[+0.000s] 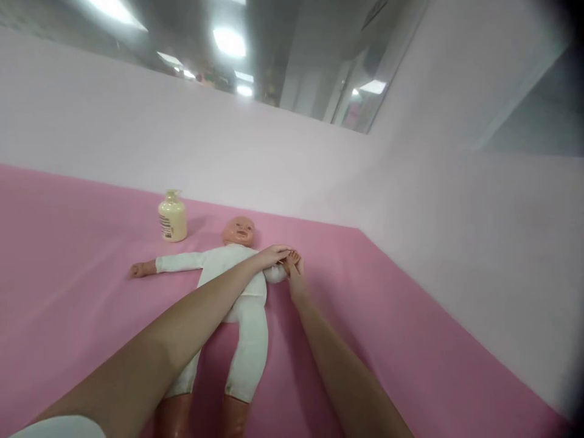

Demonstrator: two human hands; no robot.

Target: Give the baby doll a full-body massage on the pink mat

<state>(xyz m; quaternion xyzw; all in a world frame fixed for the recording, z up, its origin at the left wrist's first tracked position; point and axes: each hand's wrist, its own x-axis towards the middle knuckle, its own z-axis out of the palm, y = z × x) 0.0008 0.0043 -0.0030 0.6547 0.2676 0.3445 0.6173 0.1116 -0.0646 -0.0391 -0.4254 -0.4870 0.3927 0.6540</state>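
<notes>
A baby doll (252, 328) with a white cloth body and bare plastic head, hands and legs lies on its back on the pink surface. Stretching across its chest, my left hand (274, 254) is closed around the wrist of the doll's arm on the right side. My right hand (297, 281) grips the small hand of that same arm, thumb toward its palm. Both my hands touch each other there, and some fingers are hidden. The doll's other arm (177, 263) lies stretched out to the left.
A pale yellow pump bottle (173, 220) stands left of the doll's head. The pink padded surface (82, 243) meets a white wall (219, 152) behind and at the right. Above the wall is a glass window (269, 55) with light reflections.
</notes>
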